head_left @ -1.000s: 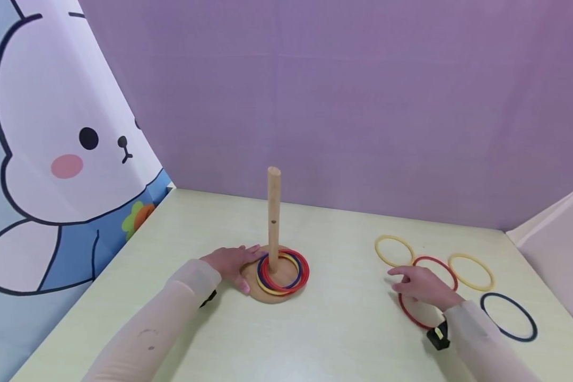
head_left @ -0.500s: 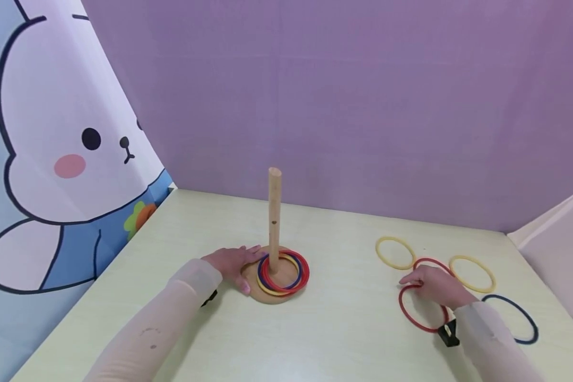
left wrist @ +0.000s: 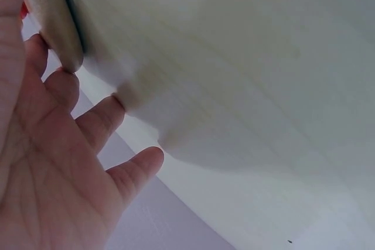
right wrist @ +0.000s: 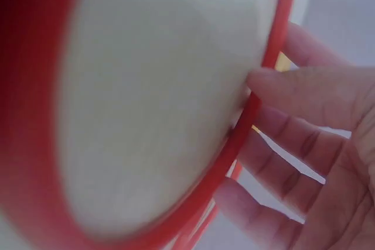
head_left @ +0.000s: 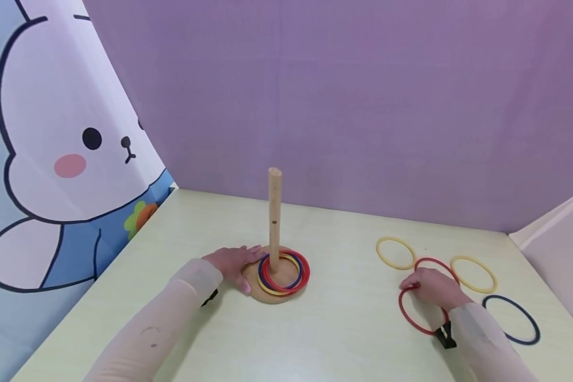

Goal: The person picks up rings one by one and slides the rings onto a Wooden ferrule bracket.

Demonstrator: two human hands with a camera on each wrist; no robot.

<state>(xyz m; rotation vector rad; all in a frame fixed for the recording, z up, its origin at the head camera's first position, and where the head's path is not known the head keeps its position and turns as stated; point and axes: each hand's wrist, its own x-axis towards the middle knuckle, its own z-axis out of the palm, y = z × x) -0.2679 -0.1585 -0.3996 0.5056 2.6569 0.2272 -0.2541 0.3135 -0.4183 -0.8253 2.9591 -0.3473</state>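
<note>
A wooden post (head_left: 274, 217) stands upright on a round wooden base (head_left: 266, 298). Several red, yellow and blue rings (head_left: 307, 270) lie around the post's foot. My left hand (head_left: 231, 263) rests its spread fingers on the base's left edge; the left wrist view shows fingertips against the base's rim (left wrist: 55, 21). At the right, my right hand (head_left: 432, 286) pinches the far edge of a red ring (head_left: 413, 321) between thumb and fingers. From the right wrist, the thumb is over the red ring (right wrist: 266, 62) and that ring is tilted toward the camera.
Just behind my right hand lies another red ring (head_left: 436, 260), partly hidden. One yellow ring (head_left: 390, 238) is to its left and a second yellow ring (head_left: 463, 258) to its right. Nearer the right edge lies a blue ring (head_left: 530, 317). A purple cloth (head_left: 339, 106) hangs behind the table.
My right hand, earlier over the red ring with its index finger extended, has moved slightly right and taken the ring's far edge. My left hand stays on the base.
</note>
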